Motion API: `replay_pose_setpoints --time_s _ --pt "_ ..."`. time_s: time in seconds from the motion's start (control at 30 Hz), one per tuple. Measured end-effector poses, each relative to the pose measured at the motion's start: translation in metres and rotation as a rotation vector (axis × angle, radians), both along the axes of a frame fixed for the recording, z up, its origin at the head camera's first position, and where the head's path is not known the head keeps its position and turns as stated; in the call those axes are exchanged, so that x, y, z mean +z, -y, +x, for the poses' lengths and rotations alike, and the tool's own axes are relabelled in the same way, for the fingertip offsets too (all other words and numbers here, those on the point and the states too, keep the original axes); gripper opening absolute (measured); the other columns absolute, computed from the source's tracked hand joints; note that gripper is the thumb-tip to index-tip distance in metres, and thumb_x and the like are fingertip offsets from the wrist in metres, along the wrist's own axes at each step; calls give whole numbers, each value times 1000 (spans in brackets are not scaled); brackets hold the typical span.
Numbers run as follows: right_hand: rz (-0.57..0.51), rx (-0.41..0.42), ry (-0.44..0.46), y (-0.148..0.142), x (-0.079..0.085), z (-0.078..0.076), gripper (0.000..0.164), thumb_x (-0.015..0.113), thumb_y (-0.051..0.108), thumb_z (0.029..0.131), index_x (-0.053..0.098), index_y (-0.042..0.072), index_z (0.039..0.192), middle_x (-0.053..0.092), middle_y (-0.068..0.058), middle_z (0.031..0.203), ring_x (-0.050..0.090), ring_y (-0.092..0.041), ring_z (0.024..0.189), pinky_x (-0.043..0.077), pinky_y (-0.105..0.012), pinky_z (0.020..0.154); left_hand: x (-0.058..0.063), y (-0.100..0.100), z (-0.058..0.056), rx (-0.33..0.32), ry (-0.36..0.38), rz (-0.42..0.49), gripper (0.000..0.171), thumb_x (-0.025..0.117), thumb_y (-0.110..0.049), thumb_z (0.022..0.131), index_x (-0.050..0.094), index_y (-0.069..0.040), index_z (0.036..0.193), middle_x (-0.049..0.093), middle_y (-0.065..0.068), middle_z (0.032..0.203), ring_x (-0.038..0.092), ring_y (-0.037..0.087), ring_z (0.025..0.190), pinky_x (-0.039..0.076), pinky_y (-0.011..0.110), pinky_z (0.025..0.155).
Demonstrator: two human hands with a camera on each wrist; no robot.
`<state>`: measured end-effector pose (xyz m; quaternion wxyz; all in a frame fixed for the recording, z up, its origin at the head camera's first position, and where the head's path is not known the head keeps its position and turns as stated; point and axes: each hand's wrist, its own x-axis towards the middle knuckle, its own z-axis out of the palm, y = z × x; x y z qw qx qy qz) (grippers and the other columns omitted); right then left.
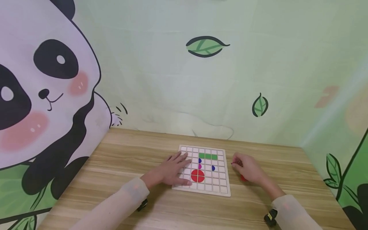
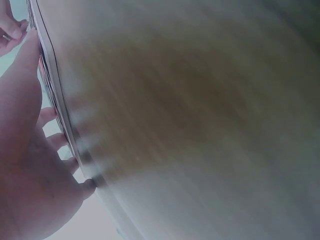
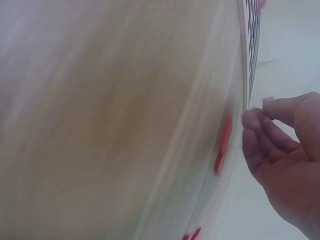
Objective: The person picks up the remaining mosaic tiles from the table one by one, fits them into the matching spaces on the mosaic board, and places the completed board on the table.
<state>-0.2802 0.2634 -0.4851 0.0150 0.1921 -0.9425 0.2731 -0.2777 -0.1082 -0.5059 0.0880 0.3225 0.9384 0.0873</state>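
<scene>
A white square grid board (image 1: 209, 187) lies on the table. Set in its cells are a green strip (image 1: 208, 156), a red circle of quarter pieces (image 1: 197, 175), two blue half-circles, one of them farther right (image 1: 213, 168), and a magenta half-circle (image 1: 199, 166). My left hand (image 1: 174, 169) rests spread over the board's left side, fingers straight. Just off the right edge, my right hand (image 1: 248, 166) pinches a small magenta piece (image 1: 232, 163) between thumb and fingers, most of it hidden. Partly under that hand is a red piece (image 1: 243, 178).
The wood-grain table (image 1: 138, 143) meets a printed fabric wall (image 1: 161, 80) at its back edge. In the right wrist view, red pieces (image 3: 225, 135) lie on the tabletop beside the right hand, with more red (image 3: 192, 234) at the bottom edge.
</scene>
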Motion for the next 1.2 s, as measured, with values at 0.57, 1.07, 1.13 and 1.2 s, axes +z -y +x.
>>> replay_pose_setpoints --time_s 0.57,1.07,1.13,1.2 --pt "-55 -30 86 59 5 -16 8 71 4 100 71 10 106 68 0 96 60 -20 88 55 -34 81 -1 2 -1 -12 -14 -1 102 52 -85 92 29 -24 170 13 7 178 8 38 163 16 64 127" --pt "114 52 -61 77 -3 -19 10 76 3 96 73 12 94 60 3 89 55 -15 82 53 -31 75 -2 1 -2 -18 -17 3 103 51 -85 92 29 -22 170 13 8 178 7 37 163 16 64 127" --pt "126 72 -64 77 -3 -18 7 77 4 96 76 11 94 60 4 89 55 -14 82 54 -30 76 -2 2 -1 -20 -17 0 103 50 -85 92 28 -22 170 12 8 178 7 37 163 16 64 127" --pt "125 90 -56 77 -3 -17 4 78 5 96 78 9 95 60 3 89 55 -13 82 54 -31 77 -2 2 -1 -21 -19 -2 103 50 -86 92 28 -22 170 12 8 178 7 37 163 16 63 127"
